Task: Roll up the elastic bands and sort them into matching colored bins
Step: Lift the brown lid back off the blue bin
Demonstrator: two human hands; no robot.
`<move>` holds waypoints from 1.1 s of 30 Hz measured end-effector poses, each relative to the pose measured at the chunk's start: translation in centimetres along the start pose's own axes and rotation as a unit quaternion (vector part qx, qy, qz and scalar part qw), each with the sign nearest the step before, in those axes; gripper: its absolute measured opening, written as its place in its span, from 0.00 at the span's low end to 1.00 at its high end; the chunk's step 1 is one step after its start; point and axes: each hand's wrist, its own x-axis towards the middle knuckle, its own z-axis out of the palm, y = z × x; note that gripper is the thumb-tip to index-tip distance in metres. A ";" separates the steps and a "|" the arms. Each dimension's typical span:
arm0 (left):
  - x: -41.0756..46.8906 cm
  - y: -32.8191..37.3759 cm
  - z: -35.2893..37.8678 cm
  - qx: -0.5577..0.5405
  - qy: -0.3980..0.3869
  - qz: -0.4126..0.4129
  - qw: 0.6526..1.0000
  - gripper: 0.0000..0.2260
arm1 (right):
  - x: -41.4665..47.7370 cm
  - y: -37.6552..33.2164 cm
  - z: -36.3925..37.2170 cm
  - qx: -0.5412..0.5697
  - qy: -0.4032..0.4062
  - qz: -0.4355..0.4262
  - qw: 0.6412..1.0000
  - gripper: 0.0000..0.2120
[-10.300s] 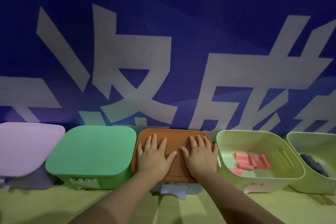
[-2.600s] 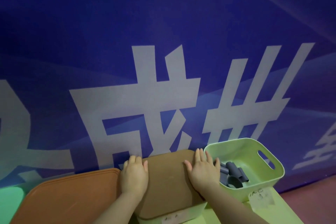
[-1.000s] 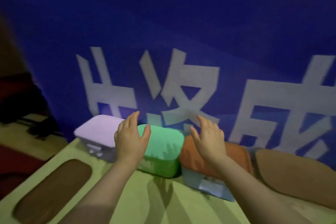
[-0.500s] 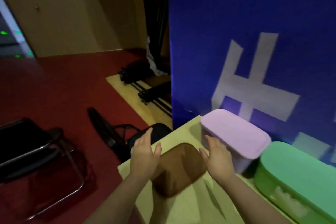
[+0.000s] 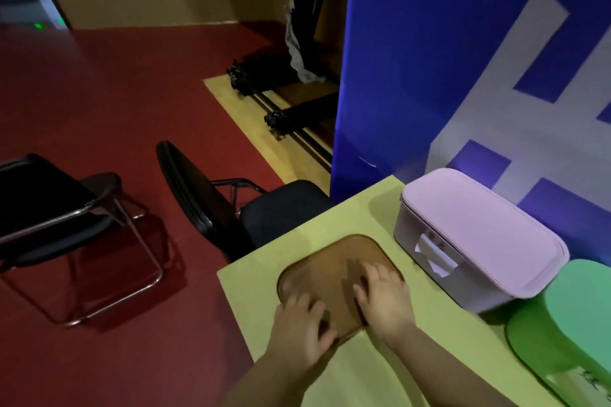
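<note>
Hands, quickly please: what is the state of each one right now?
Left hand: open, fingers resting on the brown lid.
Right hand: open, fingers lying flat on the same lid.

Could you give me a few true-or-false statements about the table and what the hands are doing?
1. Both the left hand and the right hand rest on the brown lid. True.
2. The purple bin is open. False: its lid is on.
3. The green bin stands to the right of the purple bin. True.
4. The brown lid sits on a bin. False: it lies flat on the table, near the corner.
</note>
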 end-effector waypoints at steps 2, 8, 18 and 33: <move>0.2 0.6 1.5 -0.009 -0.029 0.009 1.000 0.18 | -0.4 0.4 1.1 -0.014 -0.023 -0.003 1.000 0.23; 0.7 1.2 2.9 -0.013 -0.010 0.027 0.999 0.12 | -1.5 1.3 3.7 -0.029 -0.053 -0.014 0.998 0.24; 0.2 1.6 2.9 -0.020 0.000 0.033 0.999 0.10 | -2.1 2.1 4.1 -0.039 -0.061 -0.046 0.996 0.26; 1.1 4.0 -4.8 -0.025 0.260 0.122 0.957 0.08 | -3.7 4.1 -4.1 -0.019 0.159 -0.027 0.987 0.16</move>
